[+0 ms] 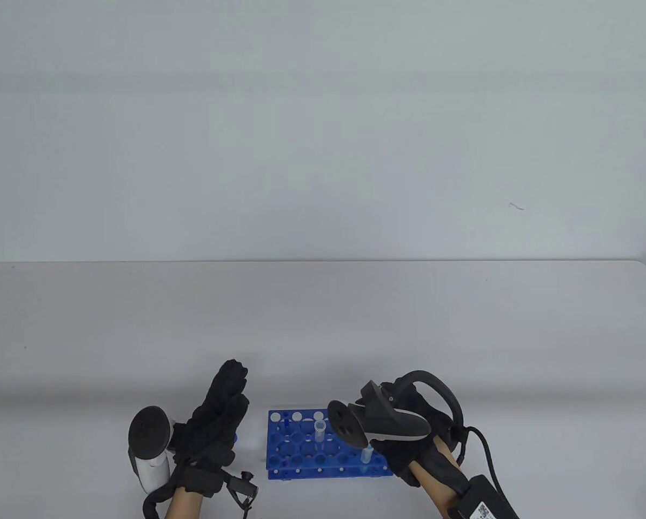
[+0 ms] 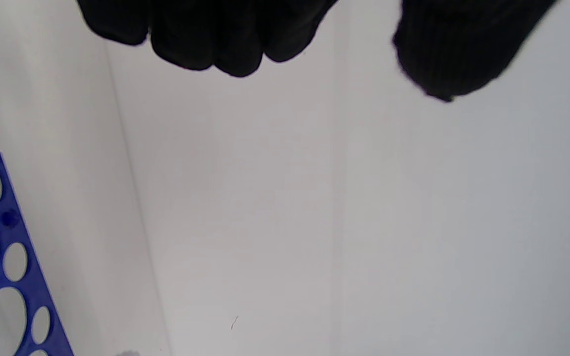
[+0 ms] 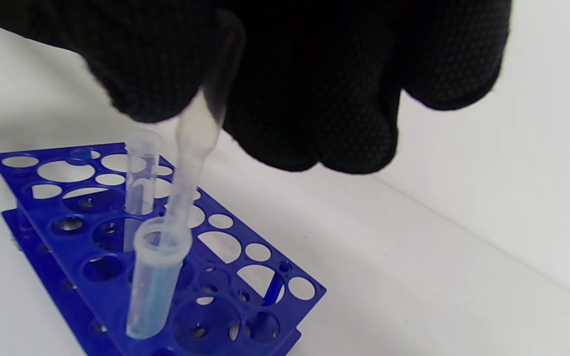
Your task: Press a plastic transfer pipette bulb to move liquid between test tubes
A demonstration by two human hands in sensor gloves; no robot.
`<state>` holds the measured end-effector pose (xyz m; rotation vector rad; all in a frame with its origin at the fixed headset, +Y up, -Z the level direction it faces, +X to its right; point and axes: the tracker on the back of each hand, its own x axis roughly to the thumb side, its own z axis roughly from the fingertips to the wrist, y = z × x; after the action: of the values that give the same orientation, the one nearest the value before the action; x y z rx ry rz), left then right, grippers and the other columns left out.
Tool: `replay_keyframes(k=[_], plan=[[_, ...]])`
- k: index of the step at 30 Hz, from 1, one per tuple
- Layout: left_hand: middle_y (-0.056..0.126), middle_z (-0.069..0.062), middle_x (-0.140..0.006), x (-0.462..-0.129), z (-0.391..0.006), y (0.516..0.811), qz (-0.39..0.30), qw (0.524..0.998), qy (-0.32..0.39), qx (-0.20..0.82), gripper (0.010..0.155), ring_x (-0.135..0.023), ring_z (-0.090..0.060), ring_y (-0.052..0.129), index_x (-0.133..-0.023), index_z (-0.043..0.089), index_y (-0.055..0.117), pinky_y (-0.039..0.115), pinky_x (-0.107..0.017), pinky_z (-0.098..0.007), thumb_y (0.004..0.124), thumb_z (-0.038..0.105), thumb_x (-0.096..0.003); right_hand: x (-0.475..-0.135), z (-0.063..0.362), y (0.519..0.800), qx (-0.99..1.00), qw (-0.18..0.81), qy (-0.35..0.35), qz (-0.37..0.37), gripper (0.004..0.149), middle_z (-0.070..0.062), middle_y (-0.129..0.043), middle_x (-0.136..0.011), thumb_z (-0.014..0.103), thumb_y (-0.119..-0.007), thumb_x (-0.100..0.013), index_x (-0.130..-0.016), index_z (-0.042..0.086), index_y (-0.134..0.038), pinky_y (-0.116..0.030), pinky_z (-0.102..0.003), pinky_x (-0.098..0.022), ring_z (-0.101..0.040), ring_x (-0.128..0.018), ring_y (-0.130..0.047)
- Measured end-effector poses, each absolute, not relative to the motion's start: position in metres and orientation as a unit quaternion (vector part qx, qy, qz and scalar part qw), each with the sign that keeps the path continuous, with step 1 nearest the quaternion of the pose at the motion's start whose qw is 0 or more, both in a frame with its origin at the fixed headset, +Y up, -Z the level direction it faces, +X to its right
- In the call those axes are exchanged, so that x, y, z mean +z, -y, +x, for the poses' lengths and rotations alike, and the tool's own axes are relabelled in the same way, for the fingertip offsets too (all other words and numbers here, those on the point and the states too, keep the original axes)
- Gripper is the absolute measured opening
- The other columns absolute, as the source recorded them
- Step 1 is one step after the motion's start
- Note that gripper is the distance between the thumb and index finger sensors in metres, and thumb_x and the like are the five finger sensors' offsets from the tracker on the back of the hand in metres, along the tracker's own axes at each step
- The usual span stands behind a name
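A blue test tube rack (image 1: 306, 440) stands near the table's front edge; it also shows in the right wrist view (image 3: 117, 237) and at the left wrist view's left edge (image 2: 3, 257). Two clear tubes stand in it: a near tube (image 3: 154, 279) with blue liquid, also in the table view (image 1: 365, 457), and a far tube (image 3: 140, 170), also in the table view (image 1: 319, 432). My right hand (image 1: 409, 432) grips the clear pipette (image 3: 193, 148) by its bulb; its stem reaches down into the near tube. My left hand (image 1: 217, 421) is beside the rack's left end, fingers extended, holding nothing.
The white table (image 1: 323, 324) stretches away behind the rack to a white wall. A black cable (image 1: 485, 448) runs from my right wrist toward the front right. A small dark mark (image 1: 515, 206) is on the wall at the right.
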<state>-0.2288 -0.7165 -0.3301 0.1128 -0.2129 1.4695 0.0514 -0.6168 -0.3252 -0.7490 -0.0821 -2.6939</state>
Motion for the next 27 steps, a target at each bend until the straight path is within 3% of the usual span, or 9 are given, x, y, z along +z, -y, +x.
replay_keyframes(k=[9,22,27], plan=[[0.043,-0.014,-0.123,-0.330,-0.229,0.716,0.051,0.735,0.097,0.669,0.092,-0.110,-0.039,0.046,-0.117,0.018,0.036,0.044,-0.081,-0.061,0.067,0.067,-0.0453,-0.325,0.055,0.611,-0.952,0.152,0.027,-0.263,0.048,0.002,-0.104,-0.060,0.039,-0.086,-0.033,-0.077,0.021,-0.089,-0.079,-0.048,-0.053,-0.019,-0.050,-0.102],[0.043,-0.014,-0.123,-0.330,-0.229,0.716,0.051,0.734,0.099,0.670,0.092,-0.110,-0.039,0.046,-0.117,0.018,0.036,0.045,-0.081,-0.061,0.067,0.067,-0.0453,-0.292,0.091,0.531,-0.966,0.060,-0.079,-0.238,0.046,0.001,-0.103,-0.061,0.037,-0.086,-0.035,-0.078,0.020,-0.088,-0.078,-0.049,-0.054,-0.020,-0.052,-0.101],[0.043,-0.014,-0.122,-0.330,-0.228,0.716,0.051,0.733,0.100,0.671,0.092,-0.110,-0.040,0.046,-0.117,0.018,0.037,0.045,-0.081,-0.061,0.067,0.067,-0.0452,-0.293,0.087,0.517,-0.965,0.015,-0.109,-0.238,0.046,0.001,-0.102,-0.062,0.037,-0.086,-0.035,-0.079,0.021,-0.088,-0.077,-0.049,-0.055,-0.020,-0.053,-0.100]])
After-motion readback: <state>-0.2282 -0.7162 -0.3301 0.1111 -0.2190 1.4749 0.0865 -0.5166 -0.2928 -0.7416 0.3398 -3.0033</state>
